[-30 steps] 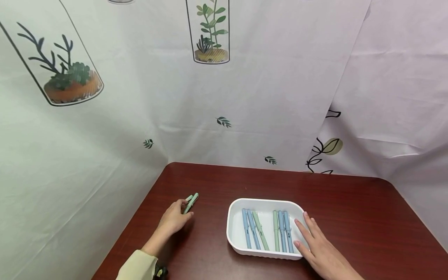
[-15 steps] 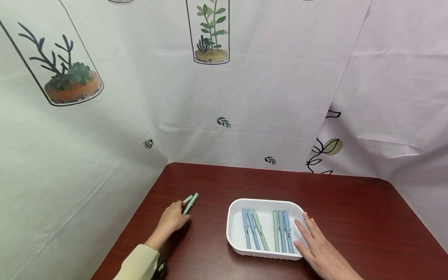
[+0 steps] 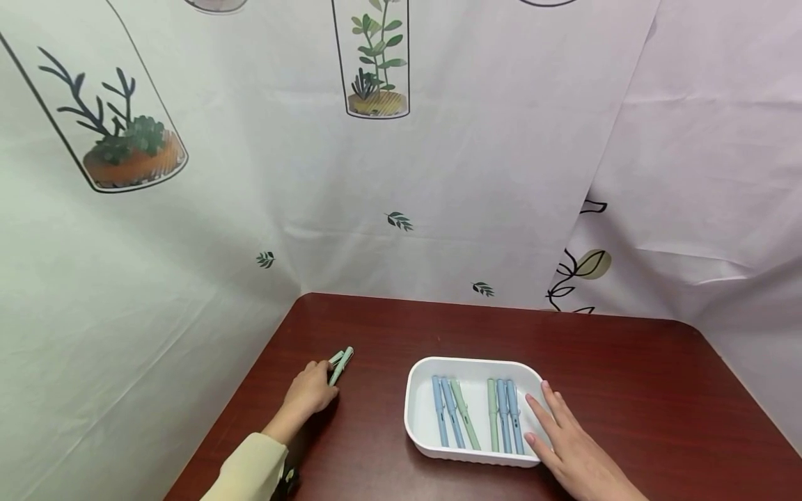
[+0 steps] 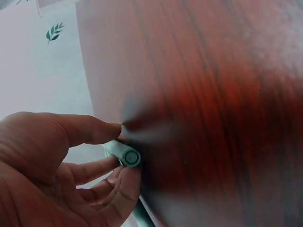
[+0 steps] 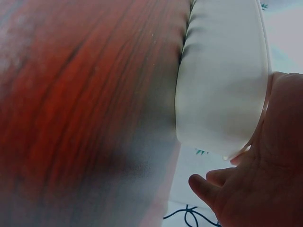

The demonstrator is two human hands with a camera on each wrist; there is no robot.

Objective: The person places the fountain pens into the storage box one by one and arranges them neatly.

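At the table's left side, my left hand [image 3: 310,391] pinches a light green pen [image 3: 341,365] between thumb and fingers. A second green pen [image 3: 335,358] lies close beside it, partly covered by the hand. The left wrist view shows the round end of a green pen [image 4: 130,158] between my thumb and curled fingers. My right hand [image 3: 575,445] rests with spread, straight fingers on the right rim of a white tray [image 3: 473,360]. Inside the tray are two groups: two blue pens with a green pen [image 3: 465,414] at left, and a green pen [image 3: 492,414] with two blue ones at right.
The dark red wood table [image 3: 388,323] has rounded back corners. Behind and beside it hang white cloth sheets [image 3: 489,174] printed with plants. Dark wood shows between my left hand and the tray.
My left hand has shifted very slightly back at the green pens, and its thumb sits a little lower. The right hand and the tray stay in place.
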